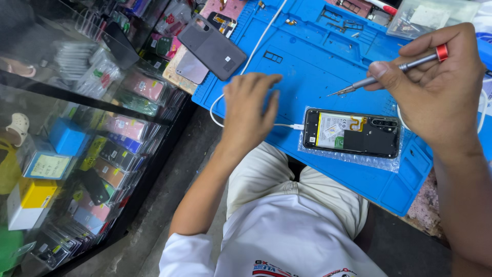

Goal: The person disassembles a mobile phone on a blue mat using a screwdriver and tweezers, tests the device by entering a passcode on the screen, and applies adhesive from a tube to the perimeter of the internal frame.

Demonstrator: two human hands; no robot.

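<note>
An opened smartphone point(351, 133), back cover off and battery showing, lies on a clear plastic sheet on the blue repair mat point(318, 56). A white cable point(256, 43) is plugged into its left end. My right hand point(435, 84) grips a slim metal screwdriver point(389, 72) with a red ring, tip pointing left, just above the phone. My left hand point(248, 110) rests palm down on the mat to the left of the phone, fingers apart, holding nothing.
A grey phone back cover point(212, 47) and another phone part lie at the mat's far left edge. A glass display case point(97, 138) with several packaged phone cases stands on the left. A clear plastic box point(430, 15) sits at the top right.
</note>
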